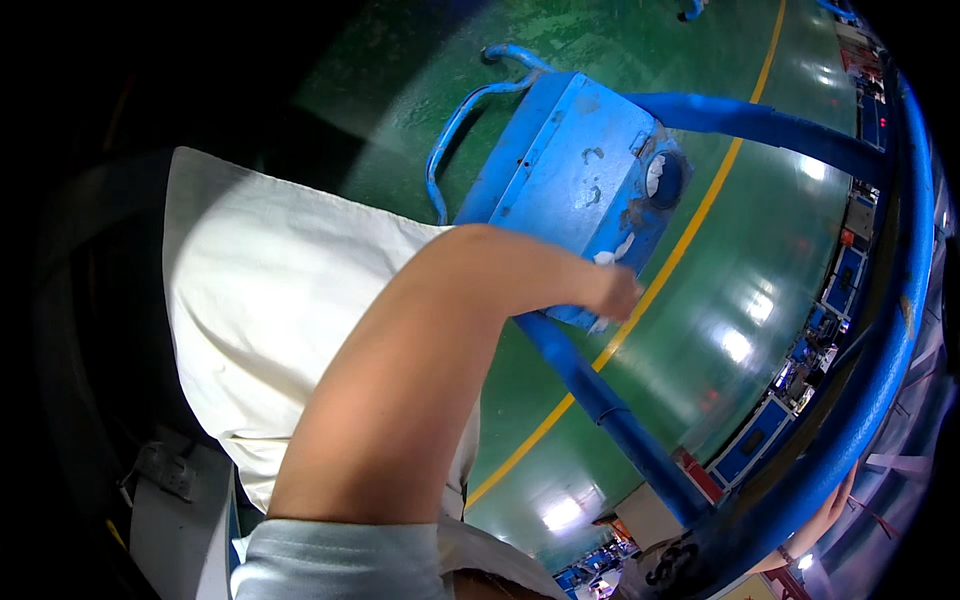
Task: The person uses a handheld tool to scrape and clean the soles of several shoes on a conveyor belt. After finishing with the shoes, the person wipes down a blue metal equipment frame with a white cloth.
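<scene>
My left arm bends at the elbow across the middle of the head view. The left hand looks closed and slightly blurred over the lower right edge of a blue metal box; whatever it may hold is hidden. White scraps lie on the box beside it, and a round opening in the box has white material inside. At lower right my right hand, with a band at the wrist, is curled against a thick blue tube rail, which partly hides its fingers.
Blue tubes join the box to the curved rail. A bent blue tube sticks out on its far left. White cloth hangs left of my arm. Under everything is a green floor with a yellow line; equipment stands along the right.
</scene>
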The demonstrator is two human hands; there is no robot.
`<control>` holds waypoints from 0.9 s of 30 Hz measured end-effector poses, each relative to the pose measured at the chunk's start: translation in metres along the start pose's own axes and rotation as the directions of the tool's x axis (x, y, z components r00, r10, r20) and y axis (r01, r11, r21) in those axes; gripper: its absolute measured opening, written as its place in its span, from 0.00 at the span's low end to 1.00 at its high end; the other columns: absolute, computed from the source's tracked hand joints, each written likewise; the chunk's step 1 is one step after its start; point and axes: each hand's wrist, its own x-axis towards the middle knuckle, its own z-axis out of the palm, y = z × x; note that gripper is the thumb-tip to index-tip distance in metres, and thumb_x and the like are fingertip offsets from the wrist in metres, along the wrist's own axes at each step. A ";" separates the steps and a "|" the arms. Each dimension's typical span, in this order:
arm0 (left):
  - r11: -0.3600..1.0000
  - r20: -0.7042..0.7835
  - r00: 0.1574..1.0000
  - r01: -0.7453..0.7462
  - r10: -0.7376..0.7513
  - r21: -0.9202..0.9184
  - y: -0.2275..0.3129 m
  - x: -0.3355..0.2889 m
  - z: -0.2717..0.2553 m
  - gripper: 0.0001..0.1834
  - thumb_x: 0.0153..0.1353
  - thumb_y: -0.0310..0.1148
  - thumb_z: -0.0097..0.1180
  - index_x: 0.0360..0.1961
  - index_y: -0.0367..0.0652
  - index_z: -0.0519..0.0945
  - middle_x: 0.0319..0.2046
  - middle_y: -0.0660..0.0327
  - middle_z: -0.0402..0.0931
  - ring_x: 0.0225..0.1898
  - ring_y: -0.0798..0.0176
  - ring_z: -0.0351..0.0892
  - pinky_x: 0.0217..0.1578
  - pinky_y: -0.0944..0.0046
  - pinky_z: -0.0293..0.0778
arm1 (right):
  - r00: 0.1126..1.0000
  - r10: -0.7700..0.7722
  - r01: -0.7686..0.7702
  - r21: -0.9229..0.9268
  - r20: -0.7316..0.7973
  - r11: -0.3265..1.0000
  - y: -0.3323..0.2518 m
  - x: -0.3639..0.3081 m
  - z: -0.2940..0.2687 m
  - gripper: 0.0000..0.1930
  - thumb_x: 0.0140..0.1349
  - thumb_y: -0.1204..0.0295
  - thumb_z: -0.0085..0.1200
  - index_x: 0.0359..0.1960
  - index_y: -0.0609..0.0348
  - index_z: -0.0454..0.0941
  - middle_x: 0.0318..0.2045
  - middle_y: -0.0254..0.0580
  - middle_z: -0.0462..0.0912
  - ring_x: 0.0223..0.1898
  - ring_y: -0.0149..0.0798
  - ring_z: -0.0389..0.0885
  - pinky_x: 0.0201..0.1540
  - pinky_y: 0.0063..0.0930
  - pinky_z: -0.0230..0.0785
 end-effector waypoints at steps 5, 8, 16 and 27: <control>0.921 -0.194 0.930 0.345 -0.311 0.178 -0.056 0.016 -0.017 0.06 0.36 0.33 0.49 0.13 0.44 0.75 0.19 0.65 0.71 0.30 0.62 0.68 0.18 0.67 0.64 | 0.997 -0.057 0.060 -0.062 0.044 0.996 0.020 0.010 -0.020 0.21 0.55 0.65 0.39 0.50 0.61 0.58 0.49 0.44 0.61 0.50 0.36 0.58 0.52 0.28 0.48; 0.899 -0.280 0.910 0.373 -0.307 0.228 -0.045 0.018 -0.013 0.05 0.35 0.33 0.48 0.14 0.45 0.75 0.17 0.67 0.70 0.28 0.63 0.67 0.18 0.68 0.63 | 0.998 -0.068 0.068 -0.084 0.006 0.994 0.022 0.007 -0.025 0.21 0.54 0.66 0.40 0.49 0.60 0.59 0.46 0.42 0.64 0.44 0.33 0.63 0.46 0.23 0.54; 0.998 -0.250 0.968 0.022 -0.007 0.060 -0.007 -0.046 -0.015 0.02 0.34 0.33 0.48 0.11 0.49 0.70 0.19 0.69 0.67 0.25 0.65 0.67 0.20 0.66 0.64 | 0.999 -0.002 0.000 -0.041 -0.044 0.999 -0.002 -0.010 0.013 0.20 0.53 0.66 0.43 0.49 0.56 0.60 0.29 0.32 0.70 0.18 0.17 0.58 0.16 0.07 0.48; 0.822 0.014 0.822 0.568 -0.569 0.039 -0.014 -0.024 -0.086 0.10 0.42 0.33 0.46 0.29 0.49 0.71 0.35 0.59 0.64 0.40 0.56 0.63 0.35 0.60 0.61 | 0.991 0.001 -0.003 0.017 0.133 1.000 -0.006 -0.011 0.014 0.22 0.52 0.76 0.43 0.50 0.58 0.56 0.36 0.37 0.66 0.31 0.27 0.64 0.33 0.17 0.58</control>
